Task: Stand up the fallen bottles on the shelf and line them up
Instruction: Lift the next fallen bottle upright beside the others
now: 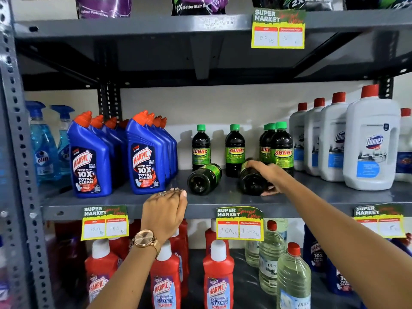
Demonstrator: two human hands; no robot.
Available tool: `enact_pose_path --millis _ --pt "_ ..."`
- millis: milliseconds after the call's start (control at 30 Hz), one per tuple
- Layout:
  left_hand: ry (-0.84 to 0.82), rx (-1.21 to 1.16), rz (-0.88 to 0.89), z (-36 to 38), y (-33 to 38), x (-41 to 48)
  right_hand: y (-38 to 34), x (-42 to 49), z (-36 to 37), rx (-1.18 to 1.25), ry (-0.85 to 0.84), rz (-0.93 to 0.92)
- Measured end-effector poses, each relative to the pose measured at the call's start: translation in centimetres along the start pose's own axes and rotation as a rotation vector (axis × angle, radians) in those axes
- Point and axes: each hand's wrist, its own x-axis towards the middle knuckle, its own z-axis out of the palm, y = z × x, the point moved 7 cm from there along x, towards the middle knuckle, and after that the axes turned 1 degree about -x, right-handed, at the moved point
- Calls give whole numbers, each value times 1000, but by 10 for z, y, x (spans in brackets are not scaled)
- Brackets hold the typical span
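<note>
Two dark Sunny bottles lie on their sides on the grey middle shelf (133, 204), bottoms toward me. My right hand (268, 175) wraps around the right fallen bottle (252, 182). The left fallen bottle (204, 179) lies untouched. Behind them stand upright green-capped Sunny bottles: one (200, 148), another (234, 149), and a cluster (282, 148) at the right. My left hand (166, 211) rests on the shelf's front edge, fingers curled, holding nothing.
Blue Harpic bottles (145, 157) stand in rows left of the Sunny bottles, white Domex bottles (370, 141) to the right. Blue spray bottles (43, 143) sit far left. Price tags (239, 224) hang from the shelf edge. Red Harpic bottles (217, 275) fill the shelf below.
</note>
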Motion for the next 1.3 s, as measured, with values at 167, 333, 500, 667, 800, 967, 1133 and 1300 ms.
enact_pose_path --millis 167,333,500,667,800,967,1133,1300 --pt "18 -29 -8 6 -2 -2 -23 -4 -4 -87 229 -371" --pt "46 -28 -4 5 -2 -2 -34 10 9 -201 203 -410" --pt "21 -30 -21 4 -2 -1 -26 23 19 -157 167 -331" --pt "8 -36 -47 3 -3 -2 -31 32 25 -115 122 -207" --pt "14 -43 -44 3 -1 -2 -21 32 26 -46 219 -215" --pt "34 -23 -44 3 -2 -2 -21 29 24 -250 305 -324" --pt "38 -6 -47 5 -3 -3 -23 31 31 -247 254 -368" --pt "35 -3 -37 4 -3 -2 -20 27 28 -195 247 -368"
